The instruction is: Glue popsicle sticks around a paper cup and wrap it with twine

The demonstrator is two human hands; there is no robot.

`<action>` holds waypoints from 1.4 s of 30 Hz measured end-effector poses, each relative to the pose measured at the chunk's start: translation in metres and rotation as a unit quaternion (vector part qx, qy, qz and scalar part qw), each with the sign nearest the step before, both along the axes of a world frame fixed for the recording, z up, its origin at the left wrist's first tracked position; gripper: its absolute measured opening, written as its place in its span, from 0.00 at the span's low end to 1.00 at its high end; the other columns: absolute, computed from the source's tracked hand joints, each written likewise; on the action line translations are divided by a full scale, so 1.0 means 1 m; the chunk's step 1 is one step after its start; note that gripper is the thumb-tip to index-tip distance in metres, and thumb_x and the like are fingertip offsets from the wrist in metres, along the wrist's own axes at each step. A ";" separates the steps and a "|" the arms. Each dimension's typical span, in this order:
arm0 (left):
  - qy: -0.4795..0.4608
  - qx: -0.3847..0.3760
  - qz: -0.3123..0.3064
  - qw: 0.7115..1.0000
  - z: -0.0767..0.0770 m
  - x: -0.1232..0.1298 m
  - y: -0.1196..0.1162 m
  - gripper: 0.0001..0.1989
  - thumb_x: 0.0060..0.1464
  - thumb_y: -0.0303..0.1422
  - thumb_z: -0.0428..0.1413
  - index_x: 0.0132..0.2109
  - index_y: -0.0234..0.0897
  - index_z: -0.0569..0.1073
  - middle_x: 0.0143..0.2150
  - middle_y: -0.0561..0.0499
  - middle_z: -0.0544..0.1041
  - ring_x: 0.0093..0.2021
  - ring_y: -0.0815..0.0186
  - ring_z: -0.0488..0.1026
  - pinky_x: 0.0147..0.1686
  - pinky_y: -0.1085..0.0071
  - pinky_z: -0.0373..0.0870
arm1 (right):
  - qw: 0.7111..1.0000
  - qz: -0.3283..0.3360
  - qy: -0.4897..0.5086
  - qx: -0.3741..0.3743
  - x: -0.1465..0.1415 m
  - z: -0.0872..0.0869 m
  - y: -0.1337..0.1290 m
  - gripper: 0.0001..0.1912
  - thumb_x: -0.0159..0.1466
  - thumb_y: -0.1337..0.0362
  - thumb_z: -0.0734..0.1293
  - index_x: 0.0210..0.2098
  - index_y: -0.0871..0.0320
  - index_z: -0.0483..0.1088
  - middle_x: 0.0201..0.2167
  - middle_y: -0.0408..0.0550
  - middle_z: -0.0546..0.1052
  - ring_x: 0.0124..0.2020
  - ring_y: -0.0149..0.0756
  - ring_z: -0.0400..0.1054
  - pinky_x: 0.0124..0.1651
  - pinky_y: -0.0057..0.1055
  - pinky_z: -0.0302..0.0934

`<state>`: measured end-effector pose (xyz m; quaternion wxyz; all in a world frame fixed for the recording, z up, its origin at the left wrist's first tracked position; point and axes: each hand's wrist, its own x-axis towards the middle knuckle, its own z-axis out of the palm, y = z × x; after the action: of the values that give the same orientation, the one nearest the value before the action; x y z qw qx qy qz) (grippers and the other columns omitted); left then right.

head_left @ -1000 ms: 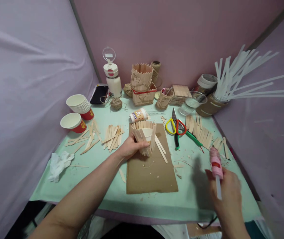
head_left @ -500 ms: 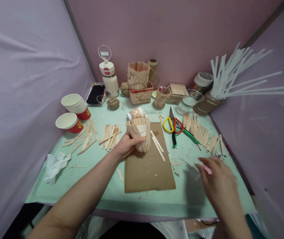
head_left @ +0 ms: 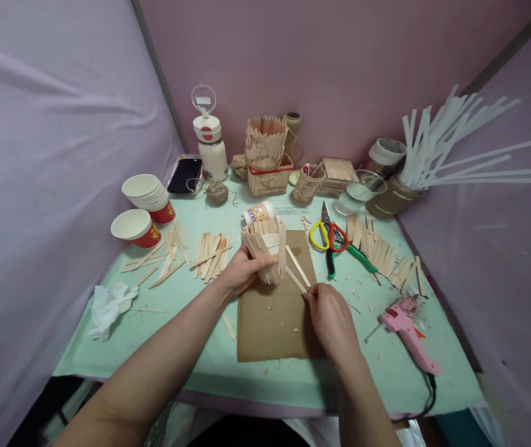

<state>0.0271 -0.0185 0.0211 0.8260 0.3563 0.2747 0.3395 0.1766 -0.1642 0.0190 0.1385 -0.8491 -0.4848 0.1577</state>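
My left hand (head_left: 245,270) is wrapped round a paper cup covered with upright wooden sticks (head_left: 265,254), held above the brown cardboard (head_left: 270,329). A gap between the sticks shows the cup's white wall. My right hand (head_left: 325,310) has its fingertips pinched at the lower end of a loose wooden stick (head_left: 296,279) over the cardboard's right edge. Beside it another stick (head_left: 298,266) lies at a slant. The pink glue gun (head_left: 407,332) lies on the table to the right, its nozzle pointing left.
Scissors (head_left: 329,233) and green-handled pliers (head_left: 361,256) lie right of the cardboard. Stick piles (head_left: 211,256) and red cups (head_left: 136,228) stand left. Behind are a bottle (head_left: 212,155), stick-covered containers (head_left: 269,177), a clear bowl (head_left: 353,197) and white strips (head_left: 437,149).
My right hand has let go of the pink glue gun at the right and moved left to the loose sticks. My left hand still holds the stick-covered cup. The view has shifted slightly.
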 end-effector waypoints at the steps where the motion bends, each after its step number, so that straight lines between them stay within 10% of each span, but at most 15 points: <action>1: 0.000 -0.002 0.004 1.000 0.000 0.000 0.000 0.36 0.28 0.35 0.77 0.47 0.34 0.74 0.43 0.44 0.82 0.48 0.53 0.79 0.56 0.54 0.70 | 1.000 -0.011 0.016 0.008 0.001 -0.001 -0.002 0.08 0.67 0.67 0.63 0.29 0.55 0.67 0.31 0.54 0.77 0.35 0.46 0.70 0.37 0.37 0.56; 11: 0.009 0.001 -0.002 1.000 0.002 0.003 -0.003 0.36 0.26 0.35 0.77 0.47 0.33 0.76 0.42 0.44 0.82 0.45 0.57 0.79 0.52 0.59 0.73 | 0.885 -0.078 0.327 0.321 -0.008 0.007 -0.008 0.12 0.63 0.55 0.68 0.41 0.55 0.71 0.33 0.46 0.77 0.33 0.37 0.72 0.35 0.32 0.64; 42: 0.070 0.078 -0.038 0.994 -0.013 0.001 -0.011 0.34 0.33 0.35 0.76 0.49 0.32 0.74 0.45 0.43 0.82 0.44 0.58 0.79 0.49 0.60 0.74 | 0.888 -0.080 0.352 0.286 -0.029 0.000 0.013 0.12 0.61 0.54 0.69 0.31 0.56 0.74 0.27 0.43 0.77 0.31 0.36 0.70 0.37 0.31 0.63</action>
<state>0.0285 -0.0300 0.0079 0.7868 0.4523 0.2910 0.3027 0.1473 -0.1510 0.0190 0.5489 -0.6973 -0.3586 0.2898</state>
